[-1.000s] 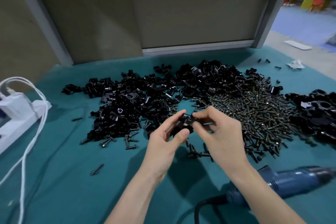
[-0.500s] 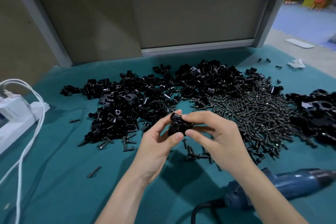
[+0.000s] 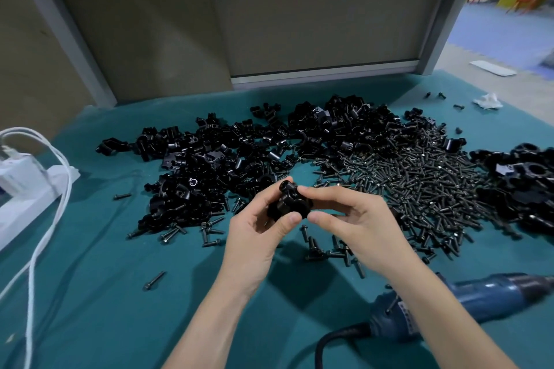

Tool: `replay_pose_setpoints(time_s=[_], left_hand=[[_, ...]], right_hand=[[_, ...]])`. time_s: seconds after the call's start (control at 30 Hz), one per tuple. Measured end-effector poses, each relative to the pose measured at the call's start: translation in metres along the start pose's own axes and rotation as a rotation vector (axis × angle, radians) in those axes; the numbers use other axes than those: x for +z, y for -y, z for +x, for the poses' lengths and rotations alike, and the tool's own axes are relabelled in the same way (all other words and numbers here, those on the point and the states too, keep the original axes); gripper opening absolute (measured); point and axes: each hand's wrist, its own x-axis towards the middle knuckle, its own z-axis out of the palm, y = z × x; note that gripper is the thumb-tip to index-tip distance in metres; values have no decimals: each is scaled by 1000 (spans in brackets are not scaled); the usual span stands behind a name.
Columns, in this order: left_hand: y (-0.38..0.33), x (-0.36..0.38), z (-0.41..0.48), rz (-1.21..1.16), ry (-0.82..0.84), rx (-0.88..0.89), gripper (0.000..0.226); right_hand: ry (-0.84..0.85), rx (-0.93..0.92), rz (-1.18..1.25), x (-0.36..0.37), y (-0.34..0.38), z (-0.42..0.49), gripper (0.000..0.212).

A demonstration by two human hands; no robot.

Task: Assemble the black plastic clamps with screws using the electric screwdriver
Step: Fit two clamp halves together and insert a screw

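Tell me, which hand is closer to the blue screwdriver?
Right. The right hand holds the clamp just up-left of the electric screwdriver; the left hand grips the clamp's other side, farther left.

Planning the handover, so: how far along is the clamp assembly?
Done: possibly the separate black pile at right, though I cannot tell if those are assembled. In hand: left hand and right hand hold one black clamp between them; the electric screwdriver lies untouched on the cloth. Left: a large heap of loose clamp parts and a heap of screws.
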Motion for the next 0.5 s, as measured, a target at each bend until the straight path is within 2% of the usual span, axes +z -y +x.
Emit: replay_pose_setpoints(time_s=[0.27, 0.43, 0.5], left_hand=[[0, 1, -1, 19, -56, 53, 39], [-2, 4, -1, -55, -41, 15, 29], [-3, 6, -1, -153, -27, -50, 38]], right_hand=[[20, 76, 239, 2, 1, 2, 32], [31, 95, 251, 0, 1, 2, 32], [54, 82, 221, -1, 2, 2, 35]])
